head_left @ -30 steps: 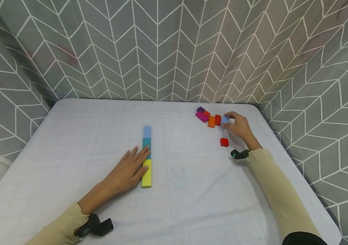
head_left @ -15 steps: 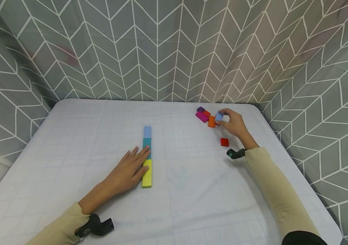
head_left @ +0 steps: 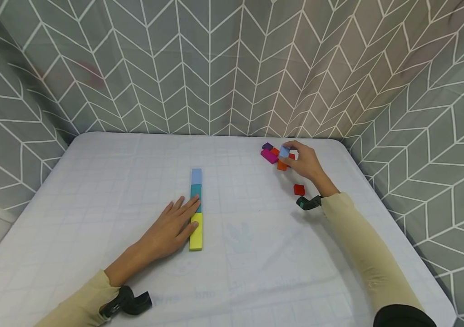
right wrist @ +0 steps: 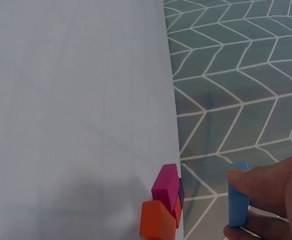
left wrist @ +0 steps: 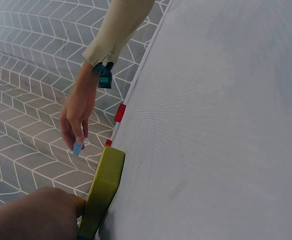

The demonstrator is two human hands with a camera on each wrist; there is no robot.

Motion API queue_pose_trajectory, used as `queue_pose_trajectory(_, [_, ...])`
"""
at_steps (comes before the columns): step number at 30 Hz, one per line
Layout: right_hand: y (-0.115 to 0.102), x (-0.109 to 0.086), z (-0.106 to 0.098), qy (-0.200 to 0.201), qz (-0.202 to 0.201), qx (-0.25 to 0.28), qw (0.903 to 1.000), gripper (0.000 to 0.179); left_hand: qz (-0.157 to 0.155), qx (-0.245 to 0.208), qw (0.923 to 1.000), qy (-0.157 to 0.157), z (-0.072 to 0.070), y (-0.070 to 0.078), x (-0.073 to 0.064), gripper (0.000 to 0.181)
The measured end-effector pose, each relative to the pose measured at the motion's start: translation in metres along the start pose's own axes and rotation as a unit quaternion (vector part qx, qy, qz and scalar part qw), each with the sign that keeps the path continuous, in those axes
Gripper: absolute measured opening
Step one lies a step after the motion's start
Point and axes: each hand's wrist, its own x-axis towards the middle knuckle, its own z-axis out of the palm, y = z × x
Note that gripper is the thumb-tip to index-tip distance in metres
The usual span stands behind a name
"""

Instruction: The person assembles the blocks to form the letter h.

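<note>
Head view first: the right hand (head_left: 306,160) is on the move! Over the last second it has carried the light blue block (head_left: 283,151) leftward, from the far side of the red block (head_left: 292,156) to over the orange block (head_left: 282,166). Thumb and fingers pinch it, closed only to the block's own width. I read that as a piece picked out and in transit, not yet placed. My left hand (head_left: 172,231) hasn't budged: fingers straight and spread, gripping nothing, resting across the teal block (head_left: 196,190) and the yellow block (head_left: 195,234), with a pale blue piece (head_left: 196,176) at the far end of that line. A loose red cube (head_left: 299,189) sits apart on the tabletop (head_left: 240,190).

Over to the left wrist: the yellow block stands large up front, and beyond it the light blue block hangs from the right hand's fingertips.

Right wrist now: I've got the thumb on one side, fingers on the other, and a clear gap in view between the light blue block and the magenta block (right wrist: 166,185).

Lettering? Faint marks show low on the tabletop in the head view, too pale to read; I can't make out any brand.
</note>
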Motion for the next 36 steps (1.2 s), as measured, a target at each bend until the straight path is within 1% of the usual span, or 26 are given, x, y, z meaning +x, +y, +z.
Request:
queue_pose_trajectory(11, [-0.016,0.006,0.006,-0.007,-0.017,0.016,0.9997,0.047,-0.001,0.001,1.0000,-0.001,-0.001,0.000,0.000,0.061])
queue_pose_trajectory(21, [-0.033,0.014,0.017,-0.013,-0.011,0.017,0.9997,0.049,-0.001,-0.005,1.0000,-0.001,-0.002,0.000,0.001,0.061])
queue_pose_trajectory(24, [-0.038,0.016,0.021,-0.014,-0.023,0.019,0.9995,0.048,-0.001,-0.005,1.0000,-0.001,-0.002,0.000,0.000,0.061])
queue_pose_trajectory(30, [-0.049,0.021,0.029,-0.011,-0.062,0.009,0.9980,0.047,0.001,-0.005,1.0000,-0.001,-0.002,0.000,0.000,0.061])
queue_pose_trajectory(36, [-0.060,0.024,0.035,-0.007,-0.081,0.022,0.9964,0.046,0.000,-0.002,1.0000,-0.002,-0.001,-0.001,0.001,0.061])
